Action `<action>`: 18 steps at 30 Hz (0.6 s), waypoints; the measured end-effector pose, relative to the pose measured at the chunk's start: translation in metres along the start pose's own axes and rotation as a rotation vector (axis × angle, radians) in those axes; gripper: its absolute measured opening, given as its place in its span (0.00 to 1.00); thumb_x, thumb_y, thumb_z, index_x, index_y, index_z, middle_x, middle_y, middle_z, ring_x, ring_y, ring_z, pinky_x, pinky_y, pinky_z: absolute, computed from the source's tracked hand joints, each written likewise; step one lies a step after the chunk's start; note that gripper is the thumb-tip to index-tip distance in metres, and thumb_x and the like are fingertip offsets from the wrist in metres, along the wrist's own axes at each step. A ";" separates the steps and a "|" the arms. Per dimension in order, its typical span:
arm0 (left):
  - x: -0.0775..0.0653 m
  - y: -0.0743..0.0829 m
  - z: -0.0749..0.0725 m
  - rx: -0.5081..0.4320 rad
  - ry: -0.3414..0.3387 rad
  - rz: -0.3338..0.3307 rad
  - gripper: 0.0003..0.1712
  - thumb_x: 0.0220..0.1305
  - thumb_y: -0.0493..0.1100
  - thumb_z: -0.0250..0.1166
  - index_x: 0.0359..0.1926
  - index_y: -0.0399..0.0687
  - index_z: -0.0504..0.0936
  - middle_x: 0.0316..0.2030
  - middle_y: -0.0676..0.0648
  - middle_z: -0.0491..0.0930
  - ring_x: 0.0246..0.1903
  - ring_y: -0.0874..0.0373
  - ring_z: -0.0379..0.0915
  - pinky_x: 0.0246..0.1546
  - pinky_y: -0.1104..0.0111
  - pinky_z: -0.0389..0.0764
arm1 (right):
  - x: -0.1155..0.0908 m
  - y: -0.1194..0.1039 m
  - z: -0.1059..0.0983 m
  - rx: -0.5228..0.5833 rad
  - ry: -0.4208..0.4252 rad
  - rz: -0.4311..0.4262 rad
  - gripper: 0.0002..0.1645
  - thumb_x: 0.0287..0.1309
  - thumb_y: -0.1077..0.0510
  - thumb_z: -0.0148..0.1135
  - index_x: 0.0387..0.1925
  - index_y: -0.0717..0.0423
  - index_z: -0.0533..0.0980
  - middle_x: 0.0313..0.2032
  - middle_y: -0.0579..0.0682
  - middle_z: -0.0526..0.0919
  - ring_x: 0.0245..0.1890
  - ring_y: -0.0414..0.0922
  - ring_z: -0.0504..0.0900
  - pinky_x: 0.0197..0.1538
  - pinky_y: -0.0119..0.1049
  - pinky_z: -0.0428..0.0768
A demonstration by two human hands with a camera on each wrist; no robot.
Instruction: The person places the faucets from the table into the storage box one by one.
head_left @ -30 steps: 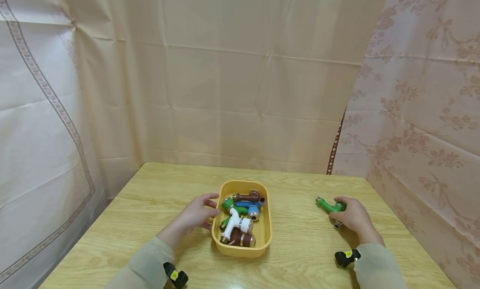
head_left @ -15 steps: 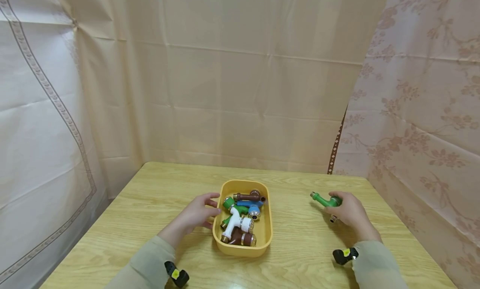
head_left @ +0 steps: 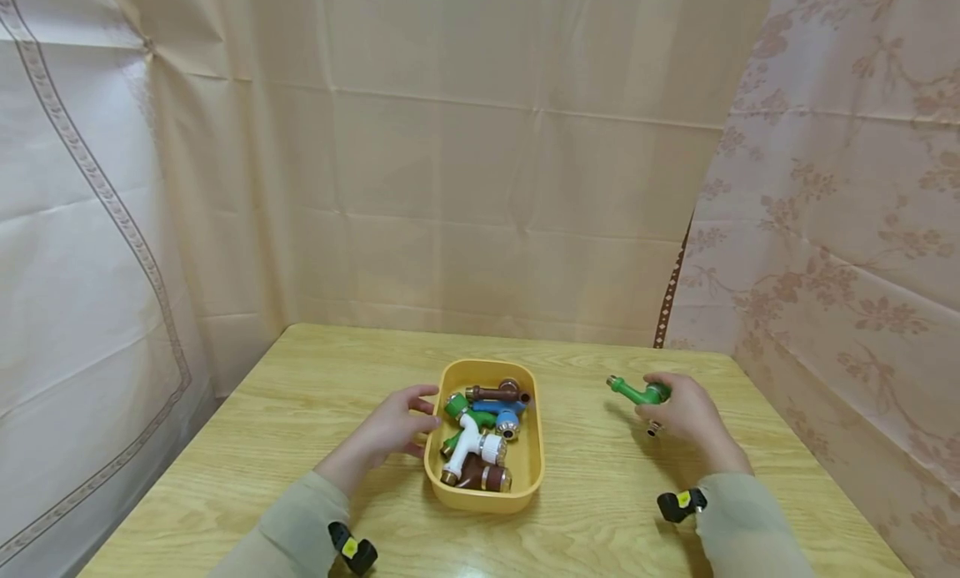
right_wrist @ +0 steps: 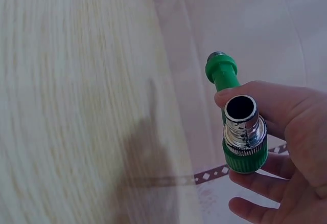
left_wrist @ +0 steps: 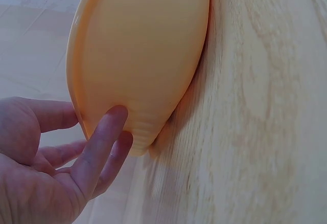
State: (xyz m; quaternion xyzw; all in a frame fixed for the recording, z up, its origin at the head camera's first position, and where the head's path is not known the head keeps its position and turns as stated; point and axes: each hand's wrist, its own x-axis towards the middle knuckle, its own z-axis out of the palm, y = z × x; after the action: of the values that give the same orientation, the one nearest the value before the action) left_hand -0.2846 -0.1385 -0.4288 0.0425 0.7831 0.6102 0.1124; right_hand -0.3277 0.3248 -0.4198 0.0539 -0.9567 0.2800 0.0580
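Observation:
My right hand (head_left: 688,413) holds a green water tap (head_left: 637,391) above the right part of the table, its threaded inlet pointing left. Thumb and fingers grip its body in the right wrist view, where the silvery nozzle (right_wrist: 241,119) faces the camera. My left hand (head_left: 400,424) rests its fingers, loosely bent, against the left wall of a yellow plastic basin (left_wrist: 138,55). Inside the basin lie several taps: a brown tap (head_left: 495,393) at the back, a blue tap (head_left: 506,421), a green tap (head_left: 457,407), a white tap (head_left: 471,449) and a dark brown tap (head_left: 480,476) in front.
The wood-grain table (head_left: 315,378) reaches back to a beige curtain (head_left: 450,186). A flowered curtain (head_left: 847,253) hangs along the right side and a pale one (head_left: 82,269) on the left. A black wrist camera (head_left: 681,505) is strapped over each sleeve.
My right hand has lifted the green tap slightly off the table and carried it left and a little farther back. The left hand and the basin stay in place.

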 end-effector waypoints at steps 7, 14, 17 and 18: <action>0.001 0.000 0.000 -0.006 -0.006 0.001 0.34 0.68 0.33 0.65 0.73 0.42 0.67 0.54 0.36 0.72 0.41 0.48 0.81 0.30 0.55 0.88 | 0.003 -0.016 0.000 -0.019 0.003 -0.033 0.39 0.55 0.53 0.75 0.66 0.63 0.74 0.50 0.61 0.81 0.38 0.50 0.77 0.39 0.45 0.77; 0.000 0.001 0.000 -0.002 -0.003 -0.001 0.34 0.68 0.33 0.65 0.73 0.42 0.67 0.54 0.36 0.73 0.41 0.48 0.81 0.29 0.55 0.88 | 0.008 -0.029 0.003 -0.039 0.014 -0.075 0.38 0.54 0.52 0.76 0.64 0.62 0.75 0.49 0.59 0.81 0.40 0.51 0.77 0.43 0.49 0.77; 0.000 0.000 0.000 0.002 -0.001 -0.001 0.34 0.68 0.33 0.65 0.73 0.42 0.67 0.54 0.36 0.73 0.41 0.47 0.81 0.29 0.55 0.88 | 0.011 -0.033 0.005 -0.046 0.017 -0.093 0.37 0.54 0.52 0.76 0.63 0.62 0.76 0.49 0.59 0.81 0.41 0.52 0.77 0.44 0.51 0.77; 0.000 0.000 0.000 0.002 -0.001 0.000 0.35 0.68 0.33 0.65 0.73 0.42 0.67 0.54 0.36 0.73 0.41 0.47 0.81 0.30 0.55 0.88 | 0.012 -0.035 0.005 -0.050 0.019 -0.098 0.37 0.54 0.52 0.76 0.63 0.62 0.76 0.50 0.59 0.81 0.41 0.51 0.77 0.44 0.51 0.77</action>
State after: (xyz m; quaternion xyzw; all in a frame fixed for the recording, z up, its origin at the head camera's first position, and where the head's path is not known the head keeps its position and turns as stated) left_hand -0.2843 -0.1388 -0.4282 0.0429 0.7837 0.6093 0.1129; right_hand -0.3348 0.2918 -0.4039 0.0965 -0.9591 0.2533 0.0818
